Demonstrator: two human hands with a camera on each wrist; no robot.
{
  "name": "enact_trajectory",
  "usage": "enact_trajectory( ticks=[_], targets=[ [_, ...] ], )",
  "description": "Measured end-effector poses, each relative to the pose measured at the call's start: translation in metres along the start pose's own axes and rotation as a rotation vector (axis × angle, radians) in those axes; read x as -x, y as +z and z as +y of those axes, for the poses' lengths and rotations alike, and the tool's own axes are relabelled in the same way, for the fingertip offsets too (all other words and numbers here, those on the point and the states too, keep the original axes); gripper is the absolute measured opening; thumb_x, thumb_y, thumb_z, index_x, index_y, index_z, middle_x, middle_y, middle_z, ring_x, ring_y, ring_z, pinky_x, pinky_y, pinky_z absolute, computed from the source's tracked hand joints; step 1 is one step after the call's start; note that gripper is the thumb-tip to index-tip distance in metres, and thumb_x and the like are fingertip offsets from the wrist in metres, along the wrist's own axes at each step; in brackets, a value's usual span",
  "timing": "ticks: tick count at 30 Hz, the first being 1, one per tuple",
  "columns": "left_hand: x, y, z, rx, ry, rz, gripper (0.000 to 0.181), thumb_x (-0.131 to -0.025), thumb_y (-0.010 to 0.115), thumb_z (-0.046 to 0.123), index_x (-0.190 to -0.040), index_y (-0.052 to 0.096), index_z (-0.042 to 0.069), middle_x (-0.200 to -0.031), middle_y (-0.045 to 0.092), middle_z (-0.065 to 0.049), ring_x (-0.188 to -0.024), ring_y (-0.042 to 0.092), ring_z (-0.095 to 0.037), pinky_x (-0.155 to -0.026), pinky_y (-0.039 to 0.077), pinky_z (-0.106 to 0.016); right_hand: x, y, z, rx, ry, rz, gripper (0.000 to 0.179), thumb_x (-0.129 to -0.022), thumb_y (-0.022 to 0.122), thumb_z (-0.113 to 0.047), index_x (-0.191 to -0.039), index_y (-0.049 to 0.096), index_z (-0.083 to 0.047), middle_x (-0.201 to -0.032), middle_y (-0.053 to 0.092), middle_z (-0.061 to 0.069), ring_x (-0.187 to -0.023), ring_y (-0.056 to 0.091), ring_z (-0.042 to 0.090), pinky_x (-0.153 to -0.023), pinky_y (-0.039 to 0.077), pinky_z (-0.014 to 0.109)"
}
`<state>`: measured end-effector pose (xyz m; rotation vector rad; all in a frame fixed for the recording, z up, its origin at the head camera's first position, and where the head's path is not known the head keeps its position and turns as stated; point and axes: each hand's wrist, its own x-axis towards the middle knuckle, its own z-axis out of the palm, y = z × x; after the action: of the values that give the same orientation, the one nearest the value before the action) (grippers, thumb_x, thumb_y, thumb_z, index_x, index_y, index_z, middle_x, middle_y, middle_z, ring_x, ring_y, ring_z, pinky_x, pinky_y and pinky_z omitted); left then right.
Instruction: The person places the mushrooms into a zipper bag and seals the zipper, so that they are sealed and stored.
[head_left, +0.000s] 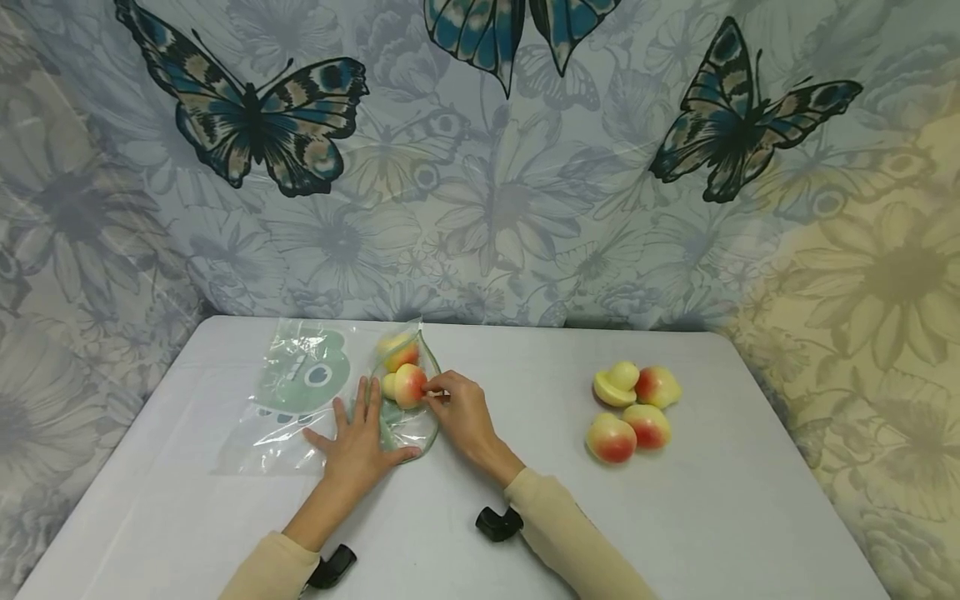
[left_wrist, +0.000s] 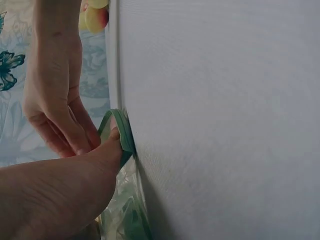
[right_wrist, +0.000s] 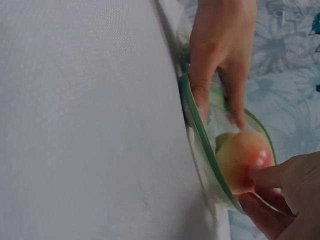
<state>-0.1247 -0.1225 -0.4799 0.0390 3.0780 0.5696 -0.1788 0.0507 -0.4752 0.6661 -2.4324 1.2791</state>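
Observation:
A clear zip bag with a green printed figure and a green-edged mouth lies on the table. My left hand rests on it with fingers spread and straight. In the right wrist view, the left thumb is inside the mouth against the green rim. My right hand pinches a rounded red-and-yellow fruit between thumb and fingers at the mouth. Inside the bag, another red-and-yellow fruit sits behind it. A small yellow piece shows at its left. The left wrist view hides the fruit behind the hands.
On the right of the white table is a group of several fruits: red-and-yellow ones and a curved yellow one beside a round yellow part. Butterfly-printed fabric stands behind the table. A black wrist device is under each forearm.

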Motion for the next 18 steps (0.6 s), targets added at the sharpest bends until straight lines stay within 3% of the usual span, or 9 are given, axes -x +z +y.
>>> enact_trajectory(
  ticks=[11,18],
  targets=[
    [-0.0005,0.0008,0.0031,-0.026,0.010,0.031,0.131,-0.066,0.078,0.066,-0.156,0.008,0.002,-0.164,0.007,-0.011,-0.141,0.013,-0.056,-0.088,0.003,-0.089,-0.0035,0.0068,-0.0016,-0.004,0.013,-0.041,0.015,-0.084,0.076,-0.007,-0.097,0.074,0.000,-0.091,0.071,0.008,-0.083,0.071,0.018,-0.069,0.054,0.016],
    [-0.0025,0.0045,0.0001,-0.115,0.101,0.148,0.131,-0.061,0.079,0.069,-0.154,0.020,-0.002,-0.162,0.018,-0.014,-0.142,0.018,-0.051,-0.094,0.001,-0.085,-0.0061,0.0089,-0.0050,0.038,-0.011,-0.051,0.011,-0.084,0.076,-0.006,-0.095,0.074,-0.001,-0.090,0.073,0.007,-0.084,0.071,0.016,-0.070,0.053,0.013]
  ],
)
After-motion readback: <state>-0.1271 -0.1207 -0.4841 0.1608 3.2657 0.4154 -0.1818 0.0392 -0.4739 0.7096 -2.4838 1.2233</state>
